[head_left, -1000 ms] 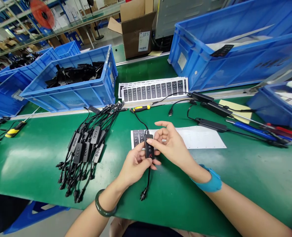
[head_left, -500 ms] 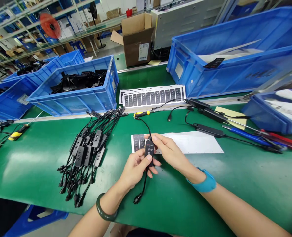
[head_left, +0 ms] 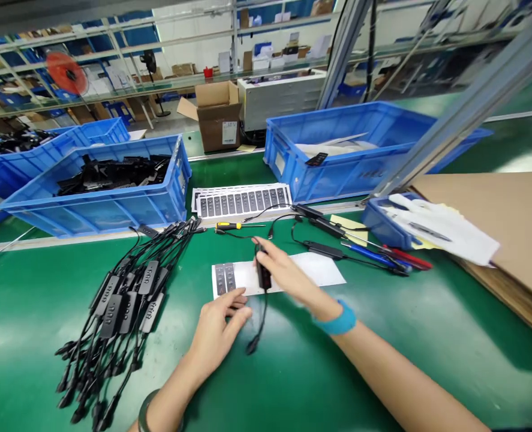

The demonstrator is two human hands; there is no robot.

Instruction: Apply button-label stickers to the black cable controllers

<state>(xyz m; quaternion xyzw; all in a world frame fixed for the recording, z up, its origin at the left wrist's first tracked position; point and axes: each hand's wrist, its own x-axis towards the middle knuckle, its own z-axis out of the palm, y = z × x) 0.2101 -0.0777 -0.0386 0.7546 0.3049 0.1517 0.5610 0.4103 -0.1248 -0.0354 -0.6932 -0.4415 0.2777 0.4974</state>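
Observation:
My right hand (head_left: 281,270) grips a black cable controller (head_left: 263,273), its short lead and plug hanging below over the green table. My left hand (head_left: 223,324) holds nothing; its fingers are loosely curved and apart from the thumb. Its fingertips are at the lower edge of a white label sheet (head_left: 324,270), close to two dark button labels (head_left: 225,279) at the sheet's left end. Left of my hands lies a pile of similar cable controllers (head_left: 119,312) with tangled leads. More controllers (head_left: 322,249) with cables lie to the right, beyond the sheet.
Behind stand a blue bin of black parts (head_left: 99,207) and a blue bin with white sheets (head_left: 337,174). Between them lie stacked label sheets (head_left: 243,203) and a yellow-black screwdriver (head_left: 228,226). Pens (head_left: 405,258) and a small blue tray (head_left: 376,219) are at right, near cardboard (head_left: 495,210).
My left hand has let go of the controller and moved down-left to the label sheet. My right hand now holds the controller alone, and the view has swung to the right.

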